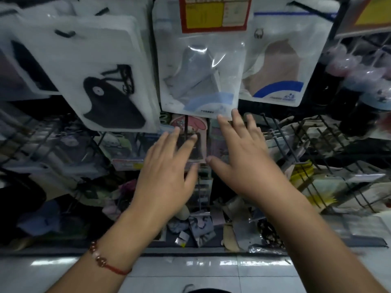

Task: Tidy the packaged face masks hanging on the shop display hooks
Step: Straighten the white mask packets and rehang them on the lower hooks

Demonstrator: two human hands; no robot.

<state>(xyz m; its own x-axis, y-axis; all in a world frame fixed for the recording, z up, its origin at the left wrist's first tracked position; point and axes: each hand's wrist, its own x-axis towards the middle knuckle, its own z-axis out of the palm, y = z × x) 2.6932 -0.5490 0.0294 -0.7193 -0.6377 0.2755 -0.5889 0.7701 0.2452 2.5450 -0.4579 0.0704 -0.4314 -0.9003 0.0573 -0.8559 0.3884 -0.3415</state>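
Observation:
Three stacks of packaged face masks hang in a row at the top. The left stack holds a black mask pack (112,81) that hangs tilted. In the middle hangs a grey mask pack (198,68), and at the right a beige mask pack (281,66). My left hand (167,172) reaches forward below the black and grey packs, fingers spread and straight, holding nothing. My right hand (243,157) is also spread flat, its fingertips just under the bottom edge of the grey pack. Whether they touch it is unclear.
A red and yellow price sign (213,13) hangs over the grey pack. Below, black wire hooks (313,142) carry small cartoon-printed packs (190,134). A bin at the bottom holds loose goods (201,225). Dark bottles (349,94) stand at the right. A pale tiled floor (190,271) lies nearest me.

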